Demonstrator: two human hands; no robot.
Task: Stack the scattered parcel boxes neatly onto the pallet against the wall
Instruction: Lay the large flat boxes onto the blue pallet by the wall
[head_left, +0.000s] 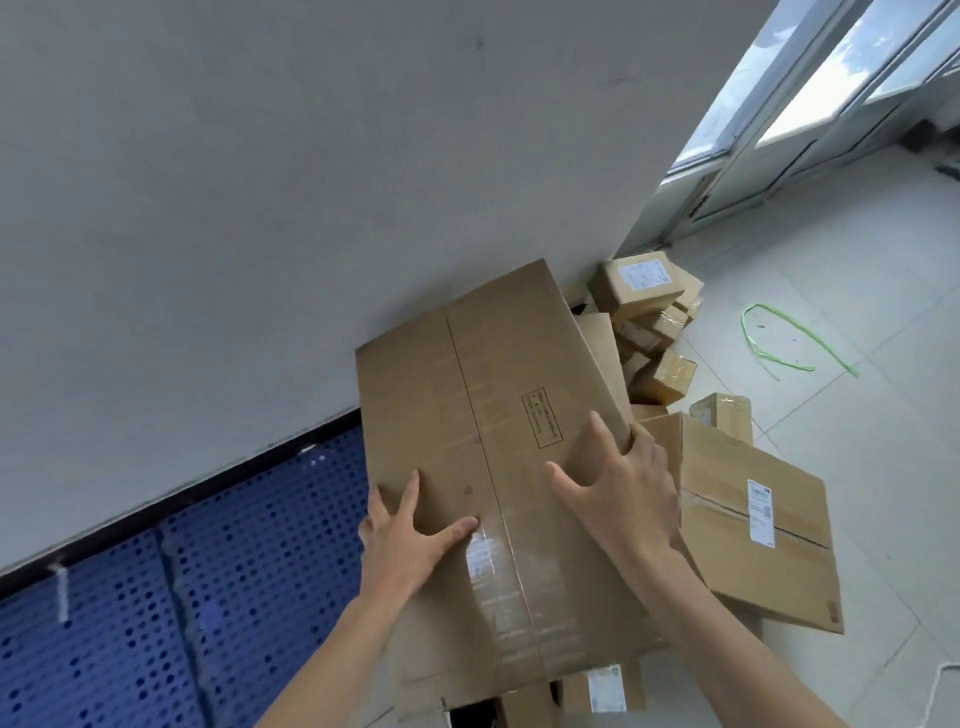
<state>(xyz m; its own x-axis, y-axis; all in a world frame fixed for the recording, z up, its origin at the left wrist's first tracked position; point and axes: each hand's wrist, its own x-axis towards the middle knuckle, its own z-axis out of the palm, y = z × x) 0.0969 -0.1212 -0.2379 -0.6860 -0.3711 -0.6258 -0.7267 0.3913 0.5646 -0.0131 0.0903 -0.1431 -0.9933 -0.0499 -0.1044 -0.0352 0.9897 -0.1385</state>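
Observation:
A large brown cardboard box (483, 415) with taped seams fills the middle of the view, its far edge near the grey wall. My left hand (405, 535) lies on its top near the left edge, fingers spread, with some fingers over that edge. My right hand (618, 483) grips the box's right edge, thumb on top and fingers curled over the side. The blue perforated plastic pallet (182, 582) lies against the wall at lower left, bare where it shows. More parcel boxes lie scattered to the right.
A second big box with a white label (753, 519) sits right of the held one. A heap of small taped parcels (644, 322) lies by the wall corner. A green strap (779, 338) curls on the tiled floor. Windows (810, 88) stand at upper right.

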